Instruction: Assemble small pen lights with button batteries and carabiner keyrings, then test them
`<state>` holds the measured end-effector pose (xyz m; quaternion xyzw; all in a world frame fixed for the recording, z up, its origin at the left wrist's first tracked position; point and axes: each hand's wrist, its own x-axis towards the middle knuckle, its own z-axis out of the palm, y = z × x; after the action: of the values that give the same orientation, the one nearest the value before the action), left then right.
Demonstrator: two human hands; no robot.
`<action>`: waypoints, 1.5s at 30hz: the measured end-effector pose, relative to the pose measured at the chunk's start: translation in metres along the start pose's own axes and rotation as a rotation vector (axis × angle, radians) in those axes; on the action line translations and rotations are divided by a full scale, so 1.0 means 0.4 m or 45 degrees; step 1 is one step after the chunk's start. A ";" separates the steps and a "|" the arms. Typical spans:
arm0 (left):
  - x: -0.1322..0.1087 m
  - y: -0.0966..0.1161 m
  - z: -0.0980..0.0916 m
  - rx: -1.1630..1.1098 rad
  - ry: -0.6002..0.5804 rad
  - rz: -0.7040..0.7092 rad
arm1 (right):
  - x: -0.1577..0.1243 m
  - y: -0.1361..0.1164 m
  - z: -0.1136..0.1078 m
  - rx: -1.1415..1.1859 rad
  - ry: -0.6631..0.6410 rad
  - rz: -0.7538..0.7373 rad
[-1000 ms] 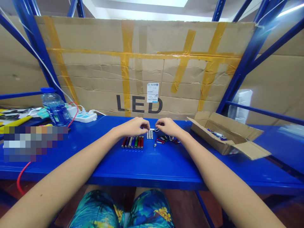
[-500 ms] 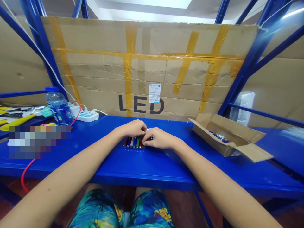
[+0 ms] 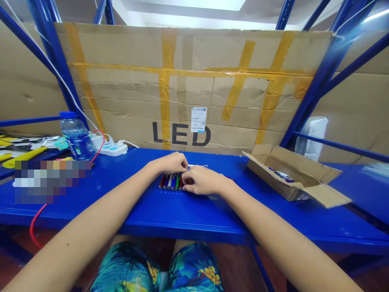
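Several slim shiny tubes (image 3: 170,183) with metal ends, in red, blue, silver and green, lie side by side on the blue table. My left hand (image 3: 173,163) is curled over the far side of the row, its fingertips near my right hand's fingers. At the row's right end, my right hand (image 3: 199,180) has its fingers bent and closed, beside the last tubes. Whatever either hand grips is hidden by the fingers. Behind the hands lies a thin white loop-like piece (image 3: 199,166). Another dark slim object (image 3: 229,177) shows partly past my right wrist.
To the right, an open cardboard box (image 3: 275,180) holds several shiny slim items. A bottle with a blue cap (image 3: 77,138) and a white power strip (image 3: 113,150) with cables stand at left. A large taped cardboard sheet (image 3: 136,101) rises behind the blue table (image 3: 182,217).
My right hand has shifted slightly and covers a bit more of the row's right end. Its fingers look more curled. My left hand stays nearly in place.
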<state>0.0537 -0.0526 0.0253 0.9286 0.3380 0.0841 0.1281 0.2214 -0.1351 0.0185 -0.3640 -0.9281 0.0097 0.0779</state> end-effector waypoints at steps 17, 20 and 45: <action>0.004 -0.013 -0.005 0.067 0.112 -0.054 | 0.010 -0.015 -0.008 -0.180 0.104 0.228; 0.002 -0.014 -0.015 0.064 0.169 -0.022 | -0.011 0.026 -0.043 0.120 0.365 0.322; -0.023 0.112 0.031 0.150 0.066 0.383 | -0.113 0.197 -0.049 1.443 0.211 0.413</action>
<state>0.0770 -0.0937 0.0259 0.9721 0.2028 0.1064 0.0508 0.3102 -0.1087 0.0257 -0.4022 -0.7017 0.4869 0.3297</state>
